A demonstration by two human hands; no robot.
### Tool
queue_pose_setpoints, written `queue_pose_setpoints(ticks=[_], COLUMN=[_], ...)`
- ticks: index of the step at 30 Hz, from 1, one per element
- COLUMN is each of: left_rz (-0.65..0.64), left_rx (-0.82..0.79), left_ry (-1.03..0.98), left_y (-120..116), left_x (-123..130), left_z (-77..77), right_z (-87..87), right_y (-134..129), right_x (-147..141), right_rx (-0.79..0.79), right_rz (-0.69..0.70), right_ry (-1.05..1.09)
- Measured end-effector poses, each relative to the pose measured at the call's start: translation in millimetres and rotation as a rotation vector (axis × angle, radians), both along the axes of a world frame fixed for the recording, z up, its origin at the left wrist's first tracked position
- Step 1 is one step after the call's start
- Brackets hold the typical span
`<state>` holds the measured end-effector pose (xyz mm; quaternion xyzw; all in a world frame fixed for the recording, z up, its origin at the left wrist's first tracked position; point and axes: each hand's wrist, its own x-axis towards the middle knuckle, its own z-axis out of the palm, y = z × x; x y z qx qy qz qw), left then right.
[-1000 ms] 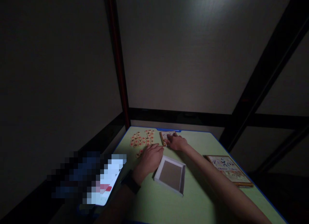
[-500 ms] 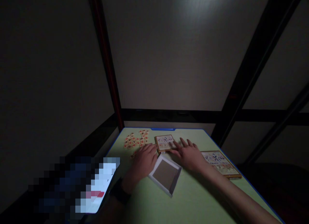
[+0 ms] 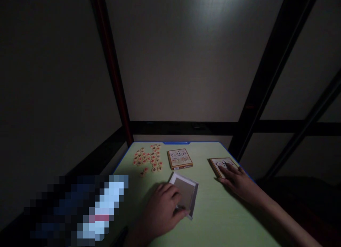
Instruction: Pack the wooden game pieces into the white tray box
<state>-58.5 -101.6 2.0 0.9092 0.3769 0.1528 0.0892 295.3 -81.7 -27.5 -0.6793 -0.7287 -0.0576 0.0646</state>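
My right hand [image 3: 236, 181] lies over a flat Chinese chess box [image 3: 217, 163] at the table's right side. Its fingers spread across the printed top, with the thumb at the near left edge. My left hand [image 3: 165, 206] is curled over the left wall of an open white box tray [image 3: 195, 199], its thumb at the near corner. The tray's brown bottom is partly hidden by this hand. Another printed chess box [image 3: 179, 159] rests behind the tray, touched by neither hand. Round chess pieces [image 3: 145, 157] with red and black characters lie loose at the far left.
The pale green table [image 3: 210, 218] has a blue rim [image 3: 177, 143]. A bright, pixelated screen-like object [image 3: 106, 204] stands at the left edge. Beyond the table rises a wall [image 3: 181, 69] with dark beams.
My right hand has left the middle box for the right one, which has shifted farther back. My left hand has come back from that box onto the tray, which has turned slightly.
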Motion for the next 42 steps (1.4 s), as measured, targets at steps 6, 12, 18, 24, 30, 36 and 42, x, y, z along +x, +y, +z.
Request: queue_pose_setpoints(ticks=[6, 12, 18, 24, 30, 36, 42], left_rz=[0.085, 0.113, 0.129, 0.136, 0.126, 0.146, 0.181], left_rx=[-0.069, -0.048, 0.030, 0.083, 0.123, 0.125, 0.181], left_ry=[0.111, 0.105, 0.152, 0.207, 0.193, 0.163, 0.103], left_y=[0, 8, 16, 40, 60, 59, 56], left_x=[15, 25, 40, 59, 68, 66, 44], left_z=[6.2, 4.8, 7.4, 10.5, 7.6, 2.6, 10.7], right_z=[34.5, 37.6, 14.5, 10.0, 2.3, -1.7, 8.6], right_y=[52, 67, 90, 97, 96, 99, 101], right_x=[-31, -98, -104, -84, -89, -88, -88], right_rx=[-0.070, -0.057, -0.053, -0.008, 0.033, 0.074, 0.123], right_rz=[-0.131, 0.439, 0.400, 0.382, 0.382, 0.402, 0.431], right_ry=[-0.033, 0.055, 0.109, 0.237, 0.257, 0.215, 0.237])
